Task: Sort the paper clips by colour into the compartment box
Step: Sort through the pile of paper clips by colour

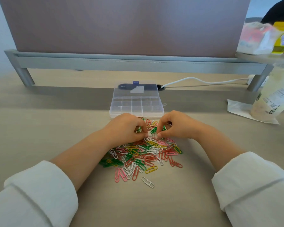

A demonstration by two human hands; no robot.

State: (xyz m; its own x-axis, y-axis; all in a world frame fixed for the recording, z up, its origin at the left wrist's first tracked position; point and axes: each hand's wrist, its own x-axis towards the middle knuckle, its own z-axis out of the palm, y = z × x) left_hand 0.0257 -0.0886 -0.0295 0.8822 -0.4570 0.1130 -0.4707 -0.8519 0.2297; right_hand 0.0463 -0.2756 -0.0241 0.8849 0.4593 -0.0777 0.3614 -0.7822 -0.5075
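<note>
A heap of paper clips (144,153) in red, pink, green, yellow and white lies on the desk in front of me. Behind it stands the clear compartment box (136,110), lid open and folded back, its compartments looking empty. My left hand (126,126) rests on the far edge of the heap, fingers curled and pinched on some clips, green and brownish ones showing under the fingertips. My right hand (174,125) mirrors it, fingers pinched among green clips, with a few held under the curled fingers. One white clip (147,182) lies apart at the near edge.
A grey partition on a metal rail (138,63) runs across the back. A white cable (195,80) leads from a desk grommet. At the right stand a drink cup (272,95) on a napkin and a shelf (262,57) with packages. Another person's dark sleeve shows top right.
</note>
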